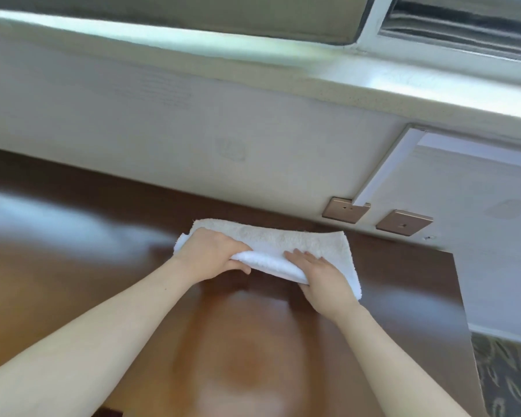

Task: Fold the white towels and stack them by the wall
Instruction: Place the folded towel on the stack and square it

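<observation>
My left hand [214,254] grips the near folded edge of a white towel [283,237], fingers curled over it, while my right hand [322,279] rests on top with fingers straight. The towel lies on the brown table [73,266], near the wall [163,130].
</observation>
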Available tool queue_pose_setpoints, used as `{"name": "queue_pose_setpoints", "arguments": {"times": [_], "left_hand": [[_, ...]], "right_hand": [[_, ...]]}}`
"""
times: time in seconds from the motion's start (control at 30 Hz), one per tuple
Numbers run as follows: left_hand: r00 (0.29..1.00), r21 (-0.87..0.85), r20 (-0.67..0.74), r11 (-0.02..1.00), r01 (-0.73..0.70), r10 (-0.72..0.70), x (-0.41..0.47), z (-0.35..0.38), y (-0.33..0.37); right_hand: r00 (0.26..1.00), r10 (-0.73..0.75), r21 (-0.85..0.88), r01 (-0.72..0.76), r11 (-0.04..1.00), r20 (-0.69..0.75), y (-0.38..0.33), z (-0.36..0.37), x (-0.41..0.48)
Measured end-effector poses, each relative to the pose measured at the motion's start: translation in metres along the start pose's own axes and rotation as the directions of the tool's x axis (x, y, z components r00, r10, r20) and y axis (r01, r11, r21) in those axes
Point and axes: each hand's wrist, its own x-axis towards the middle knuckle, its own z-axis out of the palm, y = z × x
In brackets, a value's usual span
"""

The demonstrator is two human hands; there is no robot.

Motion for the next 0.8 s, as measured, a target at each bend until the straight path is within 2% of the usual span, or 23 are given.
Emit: {"name": "queue_pose_setpoints", "arguments": {"times": [0.13, 0.27, 0.37, 0.53, 0.63, 0.8], "left_hand": [[0.993, 0.077, -0.112, 0.996, 0.041, -0.032, -0.049, -0.012, -0.039], [0.984, 0.006, -0.143, 0.994, 0.111, -0.109, -0.106, -0.032, -0.087], [0.972, -0.039, -0.166, 0.986, 0.161, -0.166, -0.159, -0.044, -0.127], [0.923, -0.084, -0.292, 0.968, 0.236, -0.25, -0.256, -0.049, -0.203], [0.9, -0.156, -0.294, 0.945, 0.288, -0.322, -0.318, -0.055, -0.245], [0.872, -0.21, -0.262, 0.906, 0.367, -0.414, -0.406, -0.074, -0.302]], "right_hand": [[1.0, 0.025, 0.017, -0.025, 1.0, 0.002, -0.061, -0.033, 0.007], [0.999, 0.004, -0.03, -0.002, 1.0, 0.052, -0.132, -0.059, 0.016], [0.996, -0.069, -0.081, 0.075, 0.994, 0.063, -0.198, -0.068, 0.022], [0.98, -0.19, -0.174, 0.199, 0.964, 0.065, -0.316, -0.069, 0.039], [0.962, -0.265, -0.212, 0.272, 0.939, 0.061, -0.39, -0.063, 0.048], [0.929, -0.362, -0.183, 0.37, 0.911, 0.074, -0.491, -0.047, 0.067]]}}
